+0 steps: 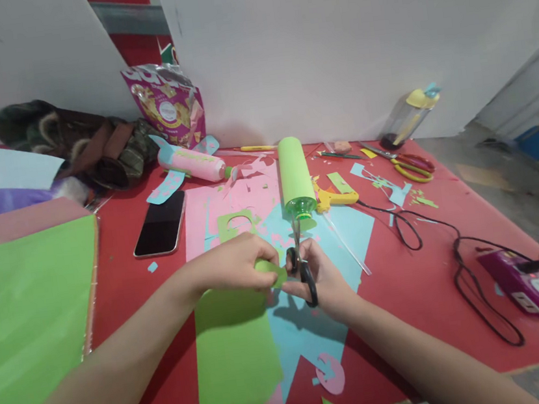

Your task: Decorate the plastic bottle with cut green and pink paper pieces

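Note:
Between its thumb and fingers, my left hand (245, 264) pinches a small piece of green paper (274, 272). Black-handled scissors (309, 282) are in my right hand (326, 283), their blades pointing away from me. The green paper and the scissors are close together over the table. Just beyond them lies a plastic bottle wrapped in light green paper (295, 172), its neck toward me. Beneath my hands are a green sheet (237, 357) and a light blue sheet (346, 232). A pink and blue paper-covered bottle (196, 165) lies farther left.
A yellow glue gun (335, 199) touches the bottle's right side, its cord running to a purple power box (530, 284). A phone (161, 225), a snack bag (170, 109), yellow-and-red scissors (410, 165) and a clear container (409, 119) stand or lie around. Paper scraps litter the red table (411, 315).

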A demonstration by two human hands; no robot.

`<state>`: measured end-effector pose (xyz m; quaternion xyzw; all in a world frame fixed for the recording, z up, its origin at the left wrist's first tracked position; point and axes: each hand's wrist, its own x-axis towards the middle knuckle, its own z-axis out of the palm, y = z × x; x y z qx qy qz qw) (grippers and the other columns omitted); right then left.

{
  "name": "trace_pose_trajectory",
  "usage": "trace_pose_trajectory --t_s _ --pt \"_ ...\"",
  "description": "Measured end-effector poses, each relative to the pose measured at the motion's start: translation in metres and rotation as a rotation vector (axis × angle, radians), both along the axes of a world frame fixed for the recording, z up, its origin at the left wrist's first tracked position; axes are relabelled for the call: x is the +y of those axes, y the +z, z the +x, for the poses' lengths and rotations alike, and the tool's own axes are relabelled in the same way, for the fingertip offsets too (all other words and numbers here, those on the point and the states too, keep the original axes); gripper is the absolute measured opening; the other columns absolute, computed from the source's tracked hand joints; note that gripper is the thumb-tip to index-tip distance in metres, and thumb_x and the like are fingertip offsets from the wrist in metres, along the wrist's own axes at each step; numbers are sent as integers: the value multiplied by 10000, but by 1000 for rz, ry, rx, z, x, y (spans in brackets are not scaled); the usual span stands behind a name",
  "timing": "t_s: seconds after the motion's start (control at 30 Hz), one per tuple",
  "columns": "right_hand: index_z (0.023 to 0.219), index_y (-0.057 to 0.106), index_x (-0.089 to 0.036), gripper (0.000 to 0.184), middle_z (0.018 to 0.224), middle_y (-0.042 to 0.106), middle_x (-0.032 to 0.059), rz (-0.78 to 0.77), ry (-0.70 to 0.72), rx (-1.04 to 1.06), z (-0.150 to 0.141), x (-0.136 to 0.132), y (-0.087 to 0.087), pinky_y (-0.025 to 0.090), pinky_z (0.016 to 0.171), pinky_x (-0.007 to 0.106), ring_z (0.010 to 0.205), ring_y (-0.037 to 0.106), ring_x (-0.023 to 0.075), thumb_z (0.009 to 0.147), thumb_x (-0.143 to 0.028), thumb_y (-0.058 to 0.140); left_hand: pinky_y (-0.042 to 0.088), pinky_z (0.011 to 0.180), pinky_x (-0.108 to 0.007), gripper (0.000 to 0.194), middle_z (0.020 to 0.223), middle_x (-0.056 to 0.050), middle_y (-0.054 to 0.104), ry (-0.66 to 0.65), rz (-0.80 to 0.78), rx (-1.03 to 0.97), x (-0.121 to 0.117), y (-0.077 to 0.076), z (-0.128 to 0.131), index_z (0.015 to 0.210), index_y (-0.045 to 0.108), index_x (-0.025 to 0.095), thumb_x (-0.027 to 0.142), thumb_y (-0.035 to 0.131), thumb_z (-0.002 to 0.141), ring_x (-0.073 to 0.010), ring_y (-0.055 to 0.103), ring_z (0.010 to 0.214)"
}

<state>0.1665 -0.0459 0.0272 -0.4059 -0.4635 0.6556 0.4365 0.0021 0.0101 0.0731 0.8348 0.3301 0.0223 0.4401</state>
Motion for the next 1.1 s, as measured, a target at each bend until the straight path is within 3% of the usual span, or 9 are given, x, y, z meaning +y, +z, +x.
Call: trace_pose_trajectory --t_s 0.23,0.37,0.57,0.73,0.8,0.87,0.97,1.1 --pt "737 283 -236 428 693 460 -68 45 13 -46 2 -1 -1 333 499 194 592 449 73 595 -260 686 321 468 -180 155 531 21 583 -33 -46 -2 -3 -8 8 580 570 148 235 493 683 -84 491 498" --pt "742 287 -234 398 693 451 -70 38 -16 -45 2 1 -2 326 510 196 572 426 65 598 -217 657 295 422 -177 155 477 35 539 22 -28 20 2 -7 3 590 571 148 250 504 686 -77 469 456" --pt "730 294 -233 350 709 434 -65 102 -176 -81 3 3 -6 299 501 204 557 396 64 602 -152 609 356 418 -174 104 550 15 575 307 -107 -28 9 -4 -1 634 540 153 227 483 679 -87 513 473" --pt "718 290 -238 325 712 430 -61 150 -306 -119 4 5 -7 306 499 215 569 406 77 615 -148 585 364 386 -187 156 647 -8 593 512 -171 -118 13 -22 2 743 530 152 151 406 648 -113 548 521" --pt "718 292 -239 326 708 430 -62 169 -344 -121 5 5 -6 320 515 219 583 414 82 612 -143 585 433 482 -217 228 700 -20 610 478 -230 -142 13 -30 5 758 533 139 86 380 596 -116 570 562" --pt "716 295 -239 331 708 430 -63 184 -371 -114 5 6 -6 333 536 223 605 426 86 606 -130 587 459 567 -243 258 726 -20 617 358 -279 -187 11 -36 9 768 552 136 66 391 580 -121 582 603" --pt "717 296 -238 332 710 432 -66 179 -387 -106 7 6 -7 334 536 220 597 427 81 612 -128 591 462 636 -250 218 740 -15 625 230 -342 -324 4 -38 15 828 569 149 107 448 652 -125 588 667" --pt "721 293 -238 321 716 438 -69 168 -406 -121 7 7 -7 311 498 213 542 401 68 634 -152 589 451 633 -244 162 711 -27 624 304 -340 -375 -3 -38 21 787 562 144 258 448 772 -119 581 662"
